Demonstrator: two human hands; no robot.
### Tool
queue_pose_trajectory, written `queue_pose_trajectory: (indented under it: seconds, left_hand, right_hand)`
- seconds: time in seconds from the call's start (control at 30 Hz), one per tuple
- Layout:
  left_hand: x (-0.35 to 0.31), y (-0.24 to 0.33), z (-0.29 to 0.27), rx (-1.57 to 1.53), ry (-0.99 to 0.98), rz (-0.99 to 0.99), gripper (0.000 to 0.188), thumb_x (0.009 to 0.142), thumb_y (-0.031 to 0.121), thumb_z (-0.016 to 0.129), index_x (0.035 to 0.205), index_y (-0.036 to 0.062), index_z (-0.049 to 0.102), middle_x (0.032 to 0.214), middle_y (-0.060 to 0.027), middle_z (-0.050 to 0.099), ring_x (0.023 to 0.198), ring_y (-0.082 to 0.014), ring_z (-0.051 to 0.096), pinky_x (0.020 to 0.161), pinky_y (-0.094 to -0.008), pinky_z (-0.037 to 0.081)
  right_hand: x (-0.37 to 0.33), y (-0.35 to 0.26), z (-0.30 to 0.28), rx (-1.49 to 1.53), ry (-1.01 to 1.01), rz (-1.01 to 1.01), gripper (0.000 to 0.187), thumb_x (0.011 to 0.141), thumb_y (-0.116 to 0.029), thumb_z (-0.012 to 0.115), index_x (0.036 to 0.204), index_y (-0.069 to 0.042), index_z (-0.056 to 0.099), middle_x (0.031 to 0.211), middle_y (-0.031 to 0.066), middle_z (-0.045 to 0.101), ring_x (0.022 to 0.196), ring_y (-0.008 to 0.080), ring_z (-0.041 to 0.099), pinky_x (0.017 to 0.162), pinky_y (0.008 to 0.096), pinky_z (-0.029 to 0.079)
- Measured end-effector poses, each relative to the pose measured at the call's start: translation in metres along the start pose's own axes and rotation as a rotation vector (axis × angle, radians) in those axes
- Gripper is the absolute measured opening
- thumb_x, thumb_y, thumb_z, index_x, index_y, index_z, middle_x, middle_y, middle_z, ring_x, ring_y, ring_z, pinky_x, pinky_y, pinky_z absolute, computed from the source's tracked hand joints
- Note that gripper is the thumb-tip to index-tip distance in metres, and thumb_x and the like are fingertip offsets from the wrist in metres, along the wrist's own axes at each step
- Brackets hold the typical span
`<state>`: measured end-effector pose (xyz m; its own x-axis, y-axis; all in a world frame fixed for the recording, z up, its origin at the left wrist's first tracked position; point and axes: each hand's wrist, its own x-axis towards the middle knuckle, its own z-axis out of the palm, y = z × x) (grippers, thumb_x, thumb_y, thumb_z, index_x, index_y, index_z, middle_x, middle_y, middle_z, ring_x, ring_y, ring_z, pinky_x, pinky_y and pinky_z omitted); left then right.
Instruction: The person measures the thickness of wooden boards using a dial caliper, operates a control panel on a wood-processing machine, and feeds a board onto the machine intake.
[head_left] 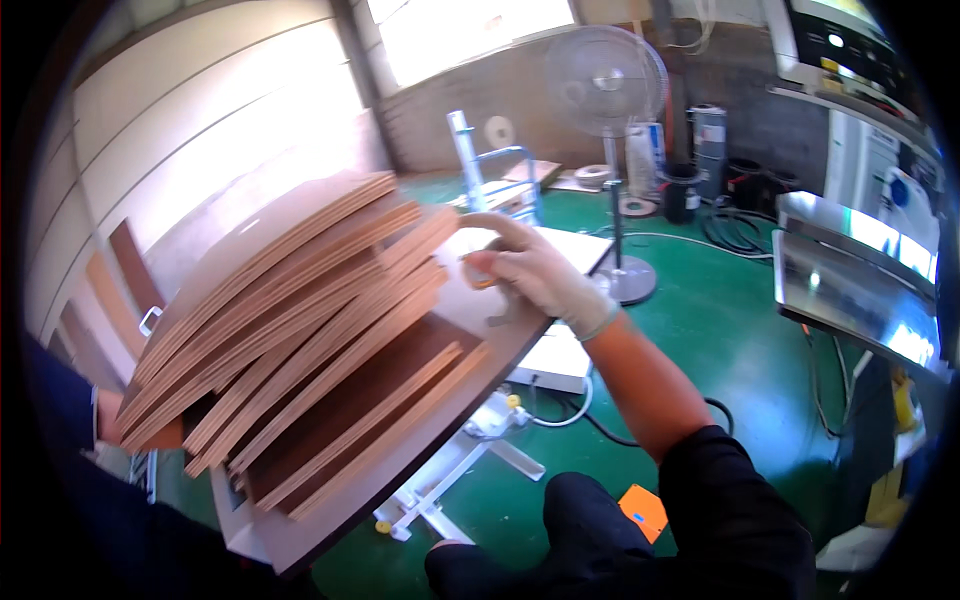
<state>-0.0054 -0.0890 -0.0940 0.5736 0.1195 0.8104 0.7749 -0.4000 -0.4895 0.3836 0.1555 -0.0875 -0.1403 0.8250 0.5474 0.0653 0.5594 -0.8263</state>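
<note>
Brown panel stack (300, 330) gripped by both hands, right (535, 275), left (110, 415), fan (605, 85) behind.

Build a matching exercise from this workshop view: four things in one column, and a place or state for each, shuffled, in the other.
Things:
1. right hand
2. stack of thin brown wooden boards
3. grey pedestal fan
4. small orange flat object

Places or states:
A. standing upright on the green floor behind the stack
B. resting on the far end of the stack
C. fanned out and tilted
D. lying on the floor near the person's dark-clothed legs

Pairs: 1-B, 2-C, 3-A, 4-D
</note>
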Motion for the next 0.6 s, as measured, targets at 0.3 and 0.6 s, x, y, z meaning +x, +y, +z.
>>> queue_pose_trajectory:
  seconds: [0.3,0.6]
  left_hand:
    - [-0.03,-0.035,0.001,-0.263,0.022,-0.642,0.036,0.088,-0.001,0.062,0.124,-0.0054,0.062,0.119,-0.0228,0.065,0.109,-0.0369,0.065,0.099,-0.0429,0.052]
    - [0.008,-0.05,0.024,0.086,-0.05,-0.679,0.064,0.09,0.037,0.081,0.142,0.0035,0.062,0.146,-0.0221,0.055,0.136,-0.0393,0.053,0.118,-0.0498,0.04]
  right_hand:
    - [-0.002,0.0,0.007,0.097,0.038,0.027,0.065,0.096,-0.023,0.07,0.156,-0.007,0.052,0.096,0.0016,0.066,0.078,0.0056,0.054,0.065,0.0193,0.037]
    - [0.003,0.037,-0.02,0.05,0.023,-0.183,0.068,0.104,-0.035,0.066,0.162,-0.006,0.044,0.081,-0.0039,0.049,0.072,0.0051,0.042,0.063,0.0223,0.029]
